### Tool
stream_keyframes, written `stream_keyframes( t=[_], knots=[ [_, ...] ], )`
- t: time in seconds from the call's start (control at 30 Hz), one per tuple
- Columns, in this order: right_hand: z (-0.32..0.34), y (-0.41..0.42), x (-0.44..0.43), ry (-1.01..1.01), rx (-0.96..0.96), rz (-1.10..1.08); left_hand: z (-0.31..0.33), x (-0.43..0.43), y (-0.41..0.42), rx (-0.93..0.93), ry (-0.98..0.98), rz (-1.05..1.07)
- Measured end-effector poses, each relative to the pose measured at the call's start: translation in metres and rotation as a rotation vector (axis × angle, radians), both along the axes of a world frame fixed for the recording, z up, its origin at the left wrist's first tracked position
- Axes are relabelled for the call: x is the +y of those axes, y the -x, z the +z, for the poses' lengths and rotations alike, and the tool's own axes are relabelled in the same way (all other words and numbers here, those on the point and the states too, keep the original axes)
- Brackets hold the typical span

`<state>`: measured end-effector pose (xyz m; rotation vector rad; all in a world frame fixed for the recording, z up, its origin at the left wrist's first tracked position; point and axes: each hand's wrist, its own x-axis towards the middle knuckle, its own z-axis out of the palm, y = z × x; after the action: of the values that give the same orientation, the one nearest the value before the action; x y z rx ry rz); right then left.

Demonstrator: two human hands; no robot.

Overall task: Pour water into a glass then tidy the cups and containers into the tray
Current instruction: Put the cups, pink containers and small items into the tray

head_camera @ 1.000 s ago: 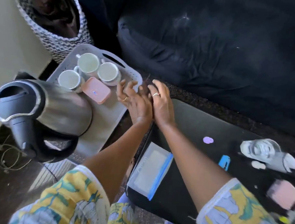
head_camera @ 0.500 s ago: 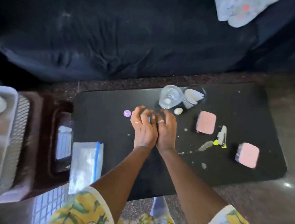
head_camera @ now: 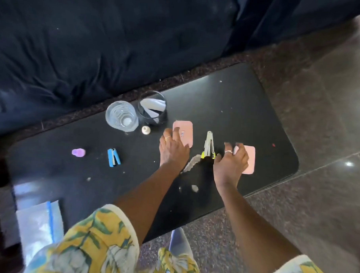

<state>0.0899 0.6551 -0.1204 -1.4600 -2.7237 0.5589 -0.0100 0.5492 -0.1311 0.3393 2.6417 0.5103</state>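
Two flat pink containers lie on the black table (head_camera: 238,97). My left hand (head_camera: 172,148) reaches over the near left corner of one pink container (head_camera: 185,131), fingers spread and touching it. My right hand (head_camera: 230,161) covers the left edge of the other pink container (head_camera: 249,160), fingers curled over it but blurred. Neither container is lifted. A clear glass (head_camera: 122,117) stands at the table's far edge, left of my hands. The tray is out of view.
A black mesh cup (head_camera: 153,110) with white paper stands next to the glass. A yellow-and-silver stapler (head_camera: 208,147) lies between my hands. A blue stapler (head_camera: 113,157), a purple item (head_camera: 78,152) and a zip bag (head_camera: 39,223) lie to the left. A dark sofa (head_camera: 96,39) runs behind.
The view swung right from the tray and kettle to the table. My hands, pressed together before, have parted and moved right, each onto a pink container.
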Motion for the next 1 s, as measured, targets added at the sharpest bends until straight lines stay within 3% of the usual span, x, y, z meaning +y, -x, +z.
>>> stream_keyframes(
  t=[0.33, 0.5, 0.77, 1.0],
  knots=[
    [-0.028, -0.012, 0.036, 0.086, -0.195, -0.187, 0.002, 0.045, 0.011, -0.099, 0.066, 0.182],
    [-0.029, -0.013, 0.036, 0.100, -0.126, -0.205, 0.005, 0.044, 0.006, -0.261, 0.124, 0.287],
    [-0.020, 0.000, 0.001, -0.108, 0.064, 0.221, 0.006, -0.007, -0.006, -0.167, -0.032, 0.189],
    [-0.011, 0.029, -0.085, -0.171, 0.193, 0.611, 0.016, -0.099, -0.022, -0.055, -0.096, 0.320]
  ],
)
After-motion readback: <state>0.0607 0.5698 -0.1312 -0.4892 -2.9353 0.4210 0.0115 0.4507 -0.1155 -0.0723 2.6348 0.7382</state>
